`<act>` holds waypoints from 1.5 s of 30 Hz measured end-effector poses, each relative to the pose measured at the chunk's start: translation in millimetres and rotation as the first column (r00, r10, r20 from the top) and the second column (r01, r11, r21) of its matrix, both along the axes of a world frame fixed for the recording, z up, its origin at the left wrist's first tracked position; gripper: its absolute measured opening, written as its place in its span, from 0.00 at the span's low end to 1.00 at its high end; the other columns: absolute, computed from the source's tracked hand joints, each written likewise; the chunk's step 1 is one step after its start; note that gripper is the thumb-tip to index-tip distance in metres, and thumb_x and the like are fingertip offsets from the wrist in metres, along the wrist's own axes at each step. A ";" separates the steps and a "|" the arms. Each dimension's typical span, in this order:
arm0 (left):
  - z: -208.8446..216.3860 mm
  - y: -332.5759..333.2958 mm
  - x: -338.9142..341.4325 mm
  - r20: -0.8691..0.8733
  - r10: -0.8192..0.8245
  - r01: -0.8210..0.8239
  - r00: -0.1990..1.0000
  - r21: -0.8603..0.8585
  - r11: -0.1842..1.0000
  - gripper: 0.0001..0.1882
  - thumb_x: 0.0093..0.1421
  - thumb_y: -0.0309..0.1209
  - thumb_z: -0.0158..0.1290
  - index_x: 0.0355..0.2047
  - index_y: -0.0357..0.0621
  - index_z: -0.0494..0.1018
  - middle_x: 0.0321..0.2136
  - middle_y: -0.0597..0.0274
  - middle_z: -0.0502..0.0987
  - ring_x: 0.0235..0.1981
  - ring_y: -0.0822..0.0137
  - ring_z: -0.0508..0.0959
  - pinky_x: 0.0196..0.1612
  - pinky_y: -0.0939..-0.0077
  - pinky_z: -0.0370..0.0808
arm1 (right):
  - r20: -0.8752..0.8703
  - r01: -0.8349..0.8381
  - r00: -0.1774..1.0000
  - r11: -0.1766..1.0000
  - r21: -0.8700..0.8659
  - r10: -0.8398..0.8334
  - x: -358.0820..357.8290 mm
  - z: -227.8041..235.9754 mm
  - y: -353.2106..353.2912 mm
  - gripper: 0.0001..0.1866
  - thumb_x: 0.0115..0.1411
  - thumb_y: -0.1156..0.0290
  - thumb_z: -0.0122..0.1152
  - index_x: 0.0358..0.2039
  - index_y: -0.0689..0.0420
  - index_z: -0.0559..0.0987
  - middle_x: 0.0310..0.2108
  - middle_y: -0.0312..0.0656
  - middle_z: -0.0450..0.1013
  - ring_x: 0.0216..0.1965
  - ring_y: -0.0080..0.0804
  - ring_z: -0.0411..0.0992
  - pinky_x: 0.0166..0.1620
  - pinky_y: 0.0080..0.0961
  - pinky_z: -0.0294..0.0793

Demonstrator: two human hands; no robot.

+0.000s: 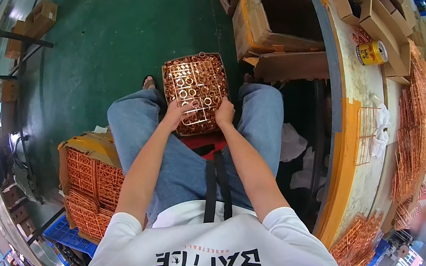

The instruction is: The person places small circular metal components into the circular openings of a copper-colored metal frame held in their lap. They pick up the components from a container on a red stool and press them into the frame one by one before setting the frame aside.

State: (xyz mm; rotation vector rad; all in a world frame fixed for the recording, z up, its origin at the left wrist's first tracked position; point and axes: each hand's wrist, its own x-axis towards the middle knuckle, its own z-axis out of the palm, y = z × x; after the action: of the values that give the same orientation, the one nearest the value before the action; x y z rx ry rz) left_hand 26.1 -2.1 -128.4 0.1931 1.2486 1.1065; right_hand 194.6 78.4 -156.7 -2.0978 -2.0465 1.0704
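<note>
Copper-coloured grid (pixel 184 73) over the cardboard box (pixel 163 69) between the knees (pixel 264 102) is best held flat, left hand (pixel 176 113) pinching its near left corner, right hand's (pixel 225 113) fingers curled beside it, hold unclear.

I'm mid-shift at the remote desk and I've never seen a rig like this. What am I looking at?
There's no machine: these are a person's bare hands, seen from a fisheye camera worn on the head, looking down, so straight edges bend near the rim. Between the knees is a brown cardboard box filled with small copper-coloured rings. A flat copper-coloured grid frame lies over them. The left hand has its fingers on the frame's lower left part; the right hand is at the right edge, its exact grip unclear. On the yellow-edged workbench to the right are a yellow cylindrical tin and a pile of copper-coloured wire grids.
</note>
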 end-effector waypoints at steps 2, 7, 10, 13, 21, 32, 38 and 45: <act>-3.0 -1.7 -0.8 -0.021 -0.004 0.004 1.000 -0.020 1.000 0.14 0.59 0.25 0.49 0.46 0.42 0.65 0.42 0.59 0.73 0.45 0.65 0.74 0.44 0.72 0.76 | 0.033 0.003 0.999 1.000 -0.016 -0.003 -1.9 -5.4 -4.2 0.20 0.46 0.73 0.65 0.40 0.62 0.70 0.40 0.55 0.71 0.45 0.53 0.68 0.47 0.42 0.70; -3.2 1.0 3.4 -0.099 -0.060 0.058 0.993 -0.021 0.998 0.15 0.57 0.21 0.49 0.46 0.39 0.65 0.40 0.60 0.73 0.42 0.66 0.75 0.41 0.70 0.78 | -0.056 0.159 0.982 0.949 -0.273 -0.181 4.9 -55.8 -2.1 0.20 0.41 0.75 0.70 0.36 0.63 0.73 0.37 0.51 0.73 0.37 0.44 0.72 0.37 0.36 0.73; -1.2 6.1 7.2 -0.094 -0.072 0.073 0.993 0.001 0.997 0.15 0.58 0.21 0.49 0.46 0.38 0.65 0.42 0.59 0.72 0.43 0.65 0.75 0.42 0.69 0.78 | -0.153 0.260 0.930 0.892 -0.370 -0.335 10.8 -82.3 2.0 0.17 0.37 0.81 0.71 0.30 0.65 0.75 0.29 0.46 0.75 0.22 0.31 0.74 0.19 0.29 0.74; -4.5 -3.3 -1.8 -0.107 -0.044 0.042 0.993 -0.016 0.999 0.15 0.58 0.21 0.48 0.47 0.37 0.64 0.43 0.58 0.72 0.44 0.64 0.74 0.43 0.69 0.77 | -0.135 0.237 0.942 0.895 -0.377 -0.306 -3.5 -58.4 -3.5 0.15 0.38 0.80 0.70 0.28 0.64 0.75 0.29 0.45 0.75 0.23 0.32 0.74 0.24 0.28 0.75; 12.0 -10.9 -30.0 -0.107 0.114 -0.122 0.988 -0.074 0.990 0.12 0.55 0.21 0.51 0.39 0.37 0.65 0.38 0.56 0.74 0.39 0.65 0.76 0.37 0.73 0.79 | -0.595 -0.243 0.490 0.555 -0.795 -0.637 -4.2 50.4 33.7 0.06 0.51 0.77 0.57 0.31 0.59 0.73 0.29 0.39 0.72 0.30 0.27 0.73 0.29 0.25 0.76; 23.8 7.6 -7.9 -0.240 -0.059 0.063 0.969 0.009 0.998 0.22 0.55 0.28 0.53 0.48 0.40 0.58 0.46 0.55 0.63 0.48 0.62 0.68 0.39 0.64 0.79 | -0.646 -0.079 0.708 0.878 -0.472 -0.284 3.0 56.7 21.1 0.07 0.49 0.80 0.61 0.28 0.62 0.72 0.23 0.36 0.69 0.17 0.24 0.68 0.20 0.19 0.70; 32.0 4.0 -1.9 -0.091 -0.097 0.098 0.991 0.017 0.995 0.27 0.54 0.34 0.57 0.50 0.41 0.58 0.47 0.57 0.66 0.48 0.63 0.69 0.40 0.64 0.79 | -0.644 -0.272 0.508 0.603 -0.750 -0.572 18.6 76.1 29.6 0.09 0.57 0.66 0.56 0.26 0.58 0.71 0.24 0.35 0.70 0.22 0.24 0.70 0.27 0.18 0.74; 22.4 5.4 2.0 -0.087 -0.068 0.077 0.994 0.104 0.992 0.23 0.54 0.26 0.54 0.47 0.40 0.56 0.38 0.51 0.74 0.38 0.62 0.77 0.38 0.67 0.78 | -0.701 -0.185 0.526 0.740 -0.646 -0.481 21.8 73.3 19.4 0.08 0.57 0.68 0.57 0.34 0.59 0.74 0.27 0.35 0.72 0.22 0.19 0.68 0.25 0.15 0.72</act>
State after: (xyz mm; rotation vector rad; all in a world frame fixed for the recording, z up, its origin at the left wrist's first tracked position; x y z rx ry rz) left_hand 28.1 3.4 -106.1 0.3668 1.2468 1.1126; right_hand 216.4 97.8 -83.4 -1.2830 -0.9903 2.4075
